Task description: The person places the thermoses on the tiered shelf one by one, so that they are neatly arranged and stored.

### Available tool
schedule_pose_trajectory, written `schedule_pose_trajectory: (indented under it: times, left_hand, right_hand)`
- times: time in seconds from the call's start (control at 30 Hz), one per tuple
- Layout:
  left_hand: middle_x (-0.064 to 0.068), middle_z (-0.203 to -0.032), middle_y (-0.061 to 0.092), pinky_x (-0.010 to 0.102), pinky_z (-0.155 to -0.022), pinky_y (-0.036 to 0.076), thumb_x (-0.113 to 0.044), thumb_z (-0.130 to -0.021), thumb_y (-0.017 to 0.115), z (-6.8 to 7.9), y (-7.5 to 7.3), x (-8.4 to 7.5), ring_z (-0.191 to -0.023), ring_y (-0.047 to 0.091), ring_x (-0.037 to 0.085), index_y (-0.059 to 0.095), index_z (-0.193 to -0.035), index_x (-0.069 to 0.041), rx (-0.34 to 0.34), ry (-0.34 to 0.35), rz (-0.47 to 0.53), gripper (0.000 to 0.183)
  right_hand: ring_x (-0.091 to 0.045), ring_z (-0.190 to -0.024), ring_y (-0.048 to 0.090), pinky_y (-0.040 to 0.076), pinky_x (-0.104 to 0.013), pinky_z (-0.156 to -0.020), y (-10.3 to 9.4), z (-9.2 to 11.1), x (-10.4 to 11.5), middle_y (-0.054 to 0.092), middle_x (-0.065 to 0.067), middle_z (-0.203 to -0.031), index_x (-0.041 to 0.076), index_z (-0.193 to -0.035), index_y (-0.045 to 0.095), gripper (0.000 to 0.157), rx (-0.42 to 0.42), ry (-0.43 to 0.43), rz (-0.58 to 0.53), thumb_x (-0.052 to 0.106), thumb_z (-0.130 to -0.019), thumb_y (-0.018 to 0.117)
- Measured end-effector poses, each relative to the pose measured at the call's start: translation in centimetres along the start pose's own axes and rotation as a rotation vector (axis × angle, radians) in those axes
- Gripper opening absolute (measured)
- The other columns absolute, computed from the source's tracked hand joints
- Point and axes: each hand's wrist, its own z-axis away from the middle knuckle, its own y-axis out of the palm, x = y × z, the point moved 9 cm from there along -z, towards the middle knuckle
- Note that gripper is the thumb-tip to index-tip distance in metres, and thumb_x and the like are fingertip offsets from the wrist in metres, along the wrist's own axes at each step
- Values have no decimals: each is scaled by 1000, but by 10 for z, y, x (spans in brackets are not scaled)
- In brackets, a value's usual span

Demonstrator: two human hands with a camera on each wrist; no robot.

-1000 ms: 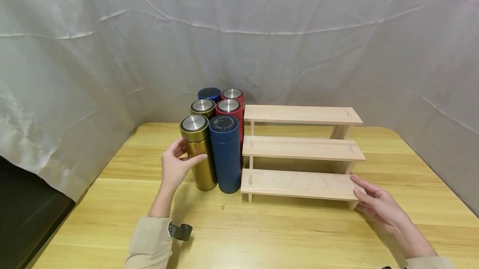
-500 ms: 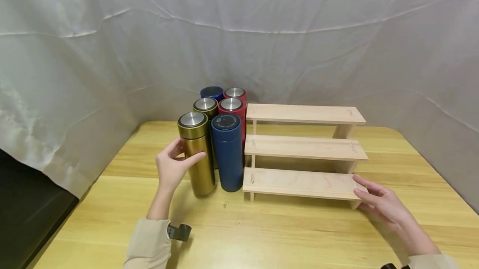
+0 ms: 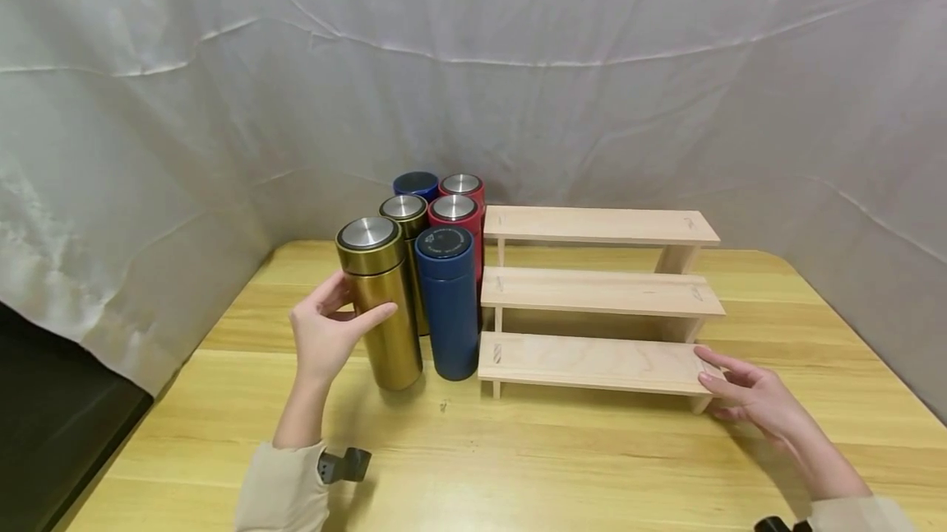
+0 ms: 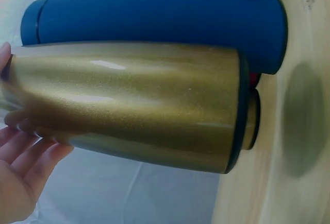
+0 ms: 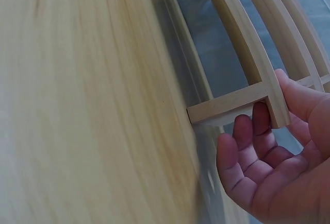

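Observation:
My left hand point(image 3: 325, 335) grips a gold thermos point(image 3: 388, 335) with a steel-topped lid, thumb on the near side and fingers behind it. The thermos leans to the left, and in the left wrist view its base point(image 4: 237, 116) hangs off the table with a shadow beside it. Close to its right stands a matte blue thermos point(image 3: 447, 310), upright. At the right, my right hand point(image 3: 762, 404) pinches the end of the lowest step of a three-tier wooden shelf point(image 3: 592, 363); in the right wrist view the thumb is on top and fingers curl beneath the board point(image 5: 268, 95).
Behind stand another gold thermos point(image 3: 404, 207), two red ones, the nearer red thermos point(image 3: 455, 208) included, and a dark blue thermos point(image 3: 416, 184). The row presses close to the shelf's left side. A grey cloth point(image 3: 518, 104) hangs behind the wooden table point(image 3: 518, 466).
My left hand has drawn the gold thermos left and toward me, away from the blue one, lifting and tilting it. My right hand keeps its hold on the shelf.

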Motion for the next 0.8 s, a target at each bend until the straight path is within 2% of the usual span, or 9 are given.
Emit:
schedule_pose_trajectory:
  times: [0.07, 0.13, 0.2, 0.27, 0.33, 0.37, 0.53, 0.63, 0.8]
  left_hand:
    - [3, -96, 66, 22, -50, 49, -18, -57, 85, -1, -3, 14, -79, 63, 16, 64, -110, -16, 7, 39, -32, 57]
    - [4, -95, 67, 22, -50, 49, -18, -56, 86, -1, -4, 13, -79, 63, 16, 64, -110, -17, 11, 42, -69, 58]
    - [6, -94, 67, 22, -51, 49, -13, -56, 85, 0, -3, -9, -78, 63, 17, 65, -108, -13, 15, 26, -76, 56]
    - [4, -90, 67, 22, -52, 50, -6, -56, 84, 2, 0, -44, -77, 63, 15, 65, -105, -5, 22, -3, -62, 52]
    - [4, -88, 67, 25, -53, 51, -1, -56, 83, 3, 4, -71, -75, 63, 16, 65, -101, -2, 38, -39, -32, 49]
    - [2, -87, 67, 24, -53, 51, 0, -57, 82, 3, 6, -78, -74, 63, 14, 65, -101, -1, 50, -41, -15, 47]
    - [0, -84, 67, 29, -54, 52, 5, -57, 81, 5, 15, -83, -72, 63, 16, 65, -101, 0, 125, -66, 73, 47]
    - [-1, -83, 67, 30, -54, 52, 9, -57, 79, 7, 20, -90, -70, 63, 17, 64, -103, 2, 160, -73, 106, 49]
    - [1, -84, 67, 29, -54, 52, 14, -56, 77, 8, 29, -106, -68, 63, 17, 62, -104, 5, 200, -35, 162, 52]
  right_hand:
    - [-5, -77, 52, 51, -30, -66, 0, 0, 1, 52, 4, -92, 44, -113, 56, 39, 4, -1, 8, 13, -89, 56]
    - [-6, -76, 51, 51, -30, -65, 1, 0, 1, 52, 6, -91, 45, -112, 56, 39, 3, 0, 13, 13, -89, 55]
    - [-6, -76, 51, 51, -30, -65, 1, 0, 1, 53, 10, -93, 45, -112, 55, 39, 4, -3, 18, 13, -90, 55]
    - [-6, -75, 52, 51, -30, -64, 1, 0, 1, 54, 11, -94, 45, -112, 55, 39, 0, -3, 18, 13, -90, 54]
    - [-6, -75, 52, 51, -30, -64, 1, 1, 1, 54, 12, -94, 46, -111, 56, 39, -1, -1, 11, 13, -90, 54]
    - [-7, -74, 53, 51, -30, -64, 1, 1, 1, 54, 12, -94, 46, -111, 56, 39, -2, 1, 8, 13, -90, 54]
    - [-9, -72, 54, 51, -30, -63, 1, 1, 0, 53, 11, -95, 46, -112, 56, 39, 1, 4, 0, 13, -90, 54]
    - [-11, -71, 54, 51, -30, -63, 1, 2, 0, 52, 6, -94, 47, -110, 55, 39, 3, 7, 7, 14, -90, 54]
    - [-13, -70, 55, 51, -29, -63, 1, 1, 1, 52, 2, -91, 49, -107, 56, 39, 4, 15, -2, 14, -90, 54]
